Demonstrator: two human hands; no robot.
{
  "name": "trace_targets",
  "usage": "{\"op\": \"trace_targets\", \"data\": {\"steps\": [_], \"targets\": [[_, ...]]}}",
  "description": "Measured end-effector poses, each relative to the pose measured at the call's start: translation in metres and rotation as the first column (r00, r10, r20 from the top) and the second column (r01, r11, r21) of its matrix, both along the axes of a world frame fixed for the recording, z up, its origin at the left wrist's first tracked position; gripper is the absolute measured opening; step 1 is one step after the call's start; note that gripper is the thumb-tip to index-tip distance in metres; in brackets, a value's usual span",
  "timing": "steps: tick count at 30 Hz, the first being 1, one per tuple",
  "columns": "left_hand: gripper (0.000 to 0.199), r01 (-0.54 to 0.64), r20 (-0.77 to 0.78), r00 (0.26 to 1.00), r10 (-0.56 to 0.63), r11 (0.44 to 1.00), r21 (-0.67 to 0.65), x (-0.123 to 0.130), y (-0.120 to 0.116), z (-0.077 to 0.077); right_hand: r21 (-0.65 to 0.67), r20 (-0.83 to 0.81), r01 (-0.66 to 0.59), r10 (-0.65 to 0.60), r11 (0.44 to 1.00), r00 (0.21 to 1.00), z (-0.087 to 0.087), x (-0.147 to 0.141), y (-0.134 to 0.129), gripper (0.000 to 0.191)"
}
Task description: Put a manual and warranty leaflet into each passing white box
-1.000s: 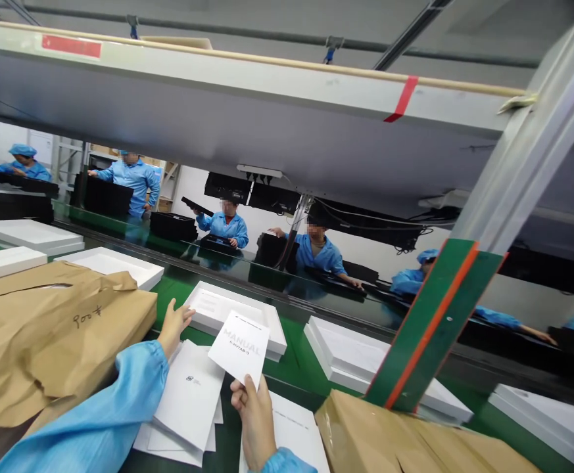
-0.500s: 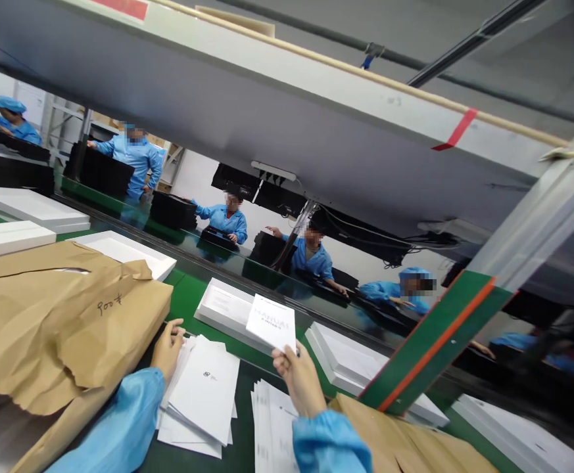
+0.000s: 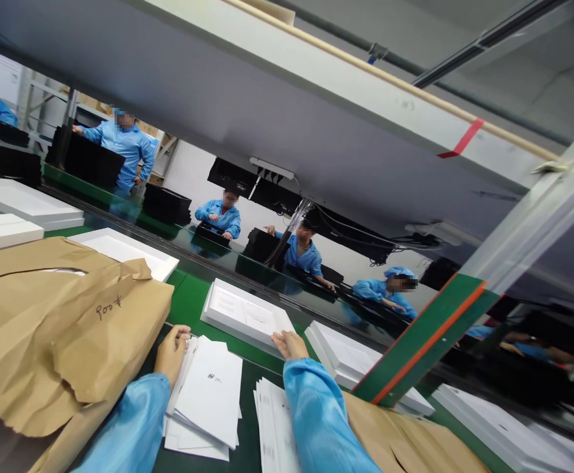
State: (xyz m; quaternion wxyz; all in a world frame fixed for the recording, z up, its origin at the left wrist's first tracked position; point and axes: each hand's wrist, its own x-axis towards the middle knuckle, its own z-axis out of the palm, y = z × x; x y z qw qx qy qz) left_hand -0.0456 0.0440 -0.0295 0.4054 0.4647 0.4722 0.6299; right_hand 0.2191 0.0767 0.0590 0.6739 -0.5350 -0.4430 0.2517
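My left hand [image 3: 172, 353] is at the upper left edge of a loose stack of white booklets [image 3: 210, 394], its fingers curled in; anything between them is hidden. Against the near right corner of a shallow white box [image 3: 220, 318] rests my right hand [image 3: 289, 344], fingers stretched forward and nothing seen in its grip. A white manual [image 3: 262, 320] lies flat inside that box, beside another white sheet. Below my right forearm is a second stack of white booklets [image 3: 271, 420], partly covered by the sleeve.
Torn brown paper wrapping [image 3: 70, 315] lies at left, another brown paper bundle [image 3: 415, 433] at right. More white boxes [image 3: 343, 351] line the green belt. A slanted green-and-orange post [image 3: 425, 341] stands right, under an overhead shelf [image 3: 247, 98]. Several people in blue work across the line.
My right hand has lowered the manual into the white box and released it. My left hand has stayed by the booklet stack, fingers drawn in more. The view has shifted slightly.
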Motion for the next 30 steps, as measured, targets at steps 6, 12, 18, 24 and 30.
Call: {"op": "trace_targets", "data": {"steps": [6,12,18,24,30], "targets": [[0.019,0.003,-0.049,0.999,-0.002,1.0,0.009,0.0,0.002,0.002,-0.212,0.107,-0.095,0.12,0.973,0.987,-0.013,-0.022,-0.042,0.032],[0.032,0.099,-0.177,0.98,-0.089,0.994,0.048,0.007,-0.002,0.001,-0.315,0.544,-0.096,0.262,0.944,0.797,-0.063,-0.079,-0.115,0.043],[0.035,0.169,-0.554,0.818,-0.155,0.985,-0.025,0.01,-0.012,0.007,-0.276,0.905,0.123,0.215,0.953,0.367,-0.064,-0.109,-0.142,0.039],[0.05,0.114,-0.597,0.793,-0.124,0.992,-0.055,0.013,-0.012,0.008,-0.225,0.905,0.023,0.2,0.974,0.376,-0.068,-0.108,-0.137,0.044],[0.043,0.084,-0.66,0.745,-0.094,0.995,-0.046,0.016,-0.013,0.008,-0.236,0.929,0.137,0.181,0.962,0.323,-0.076,-0.097,-0.135,0.046]]}}
